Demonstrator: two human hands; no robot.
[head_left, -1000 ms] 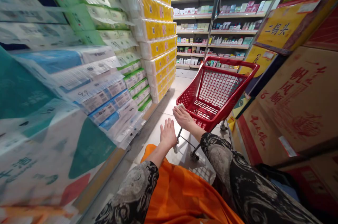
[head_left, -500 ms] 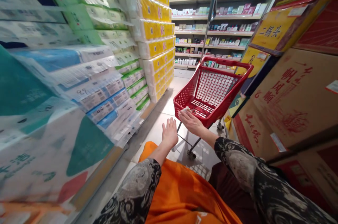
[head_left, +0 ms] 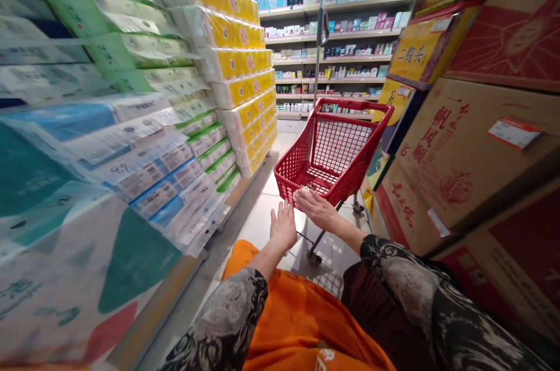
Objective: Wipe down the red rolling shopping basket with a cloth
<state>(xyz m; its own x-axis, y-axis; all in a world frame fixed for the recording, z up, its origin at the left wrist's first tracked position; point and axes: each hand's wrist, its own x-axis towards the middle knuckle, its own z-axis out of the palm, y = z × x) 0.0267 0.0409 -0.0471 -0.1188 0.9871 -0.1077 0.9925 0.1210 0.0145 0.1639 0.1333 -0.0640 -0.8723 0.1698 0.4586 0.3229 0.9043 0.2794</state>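
Right hand (head_left: 318, 209) flat-fingered (grip unclear), left hand (head_left: 284, 228) spread, by latticed plastic cart (head_left: 292, 179).

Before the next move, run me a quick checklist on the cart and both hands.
1. Red shopping cart upright: ok.
2. Near wheel on the floor: ok.
3. Right hand at the cart's near end: ok.
4. What lies under the right palm: cannot tell, hidden.
5. Left hand gripping the cart: not ok, held open.
6. Yellow tissue packs stacked: ok.
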